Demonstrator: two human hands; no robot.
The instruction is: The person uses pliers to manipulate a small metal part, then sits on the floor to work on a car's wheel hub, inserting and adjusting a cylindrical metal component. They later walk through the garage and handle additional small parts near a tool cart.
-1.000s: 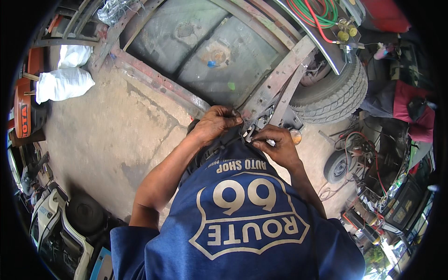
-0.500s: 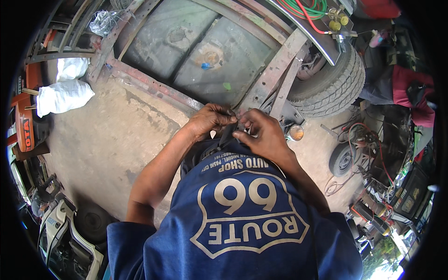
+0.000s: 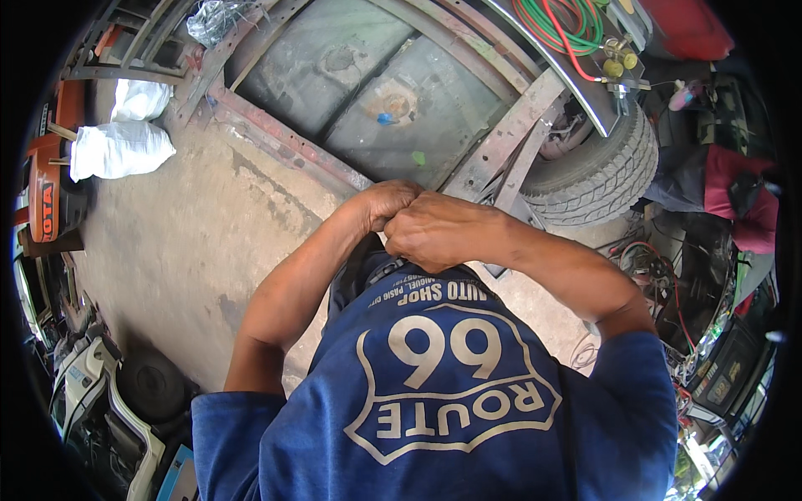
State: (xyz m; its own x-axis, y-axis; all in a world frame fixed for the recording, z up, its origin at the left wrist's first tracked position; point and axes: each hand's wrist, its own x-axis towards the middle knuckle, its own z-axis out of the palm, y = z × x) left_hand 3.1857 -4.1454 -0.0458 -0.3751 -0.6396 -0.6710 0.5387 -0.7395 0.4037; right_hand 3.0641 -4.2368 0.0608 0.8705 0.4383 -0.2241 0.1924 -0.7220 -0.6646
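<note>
My left hand (image 3: 388, 202) and my right hand (image 3: 439, 230) meet at the front of my waist, below the blurred edge of my body. Both have curled fingers; the right lies partly over the left, hiding what they grip. Dark cloth with a belt or strap (image 3: 368, 259) shows just under them, past the hem of my blue shirt (image 3: 418, 451). Beyond my hands is a rusty, pink-stained steel frame (image 3: 489, 159) around grey metal panels (image 3: 351, 92).
A large tire (image 3: 610, 179) is at the right, below coiled green and red hoses (image 3: 560, 29) with brass fittings. White sacks (image 3: 121, 150) lie on the concrete floor (image 3: 184, 250) beside orange metal parts (image 3: 54, 184). A pale vehicle part (image 3: 100, 401) is at lower left.
My right hand has moved left and over my left hand, its forearm now reaching across more horizontally. The dark strap seen between my fingers earlier is now mostly hidden.
</note>
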